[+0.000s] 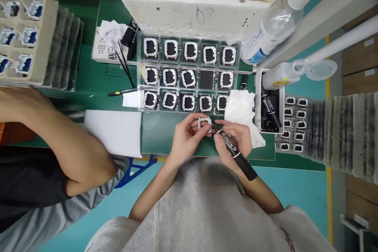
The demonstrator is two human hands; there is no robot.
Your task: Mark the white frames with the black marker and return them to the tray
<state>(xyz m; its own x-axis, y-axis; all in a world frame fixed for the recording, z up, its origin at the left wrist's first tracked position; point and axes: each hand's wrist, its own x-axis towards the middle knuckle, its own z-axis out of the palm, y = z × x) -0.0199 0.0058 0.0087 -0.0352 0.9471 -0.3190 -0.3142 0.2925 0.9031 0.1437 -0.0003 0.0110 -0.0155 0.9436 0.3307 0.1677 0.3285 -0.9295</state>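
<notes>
open mat (156,136) beside left grip (186,138), tray (180,62) blocking ahead

I see a marker (235,152) in the R hand (244,138), blk w/ white lettering & bands. Small frame (204,118) in the L hand (185,138): white. Beyond both hands, a clear tray (180,65) of white frames (191,43) w/ blk middles (quite stark, IMO). Cloth (240,106) just past R hand: white. Tabletop (159,138) under hands: green.
</notes>
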